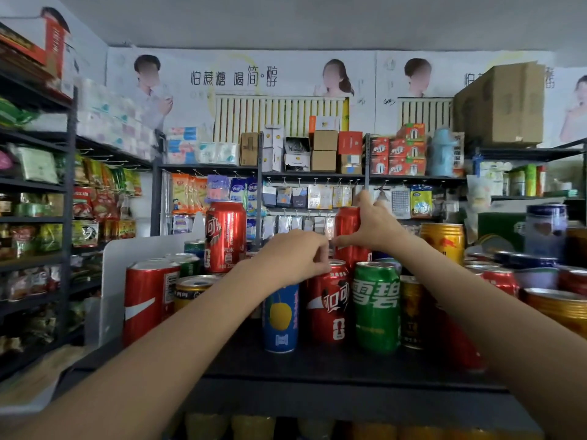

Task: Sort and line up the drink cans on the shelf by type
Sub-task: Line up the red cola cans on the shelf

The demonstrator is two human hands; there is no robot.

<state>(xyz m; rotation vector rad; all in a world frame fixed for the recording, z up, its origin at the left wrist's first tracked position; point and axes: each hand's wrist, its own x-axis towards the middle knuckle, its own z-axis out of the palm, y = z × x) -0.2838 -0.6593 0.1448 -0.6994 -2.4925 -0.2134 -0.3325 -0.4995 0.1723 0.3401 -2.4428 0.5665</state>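
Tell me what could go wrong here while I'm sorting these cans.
Your right hand grips a raised red cola can above the packed front row; if it slips, it may topple the green can or the blue can. Your left hand pinches only the top of the front red can, which might tip. Another tall red can stands stacked on others and looks unsteady.

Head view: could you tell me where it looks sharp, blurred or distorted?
Head view: the green can and the front red can read sharp; the left-hand shelves smear and bow at the wide-angle edge; the gold can at the right edge is soft.
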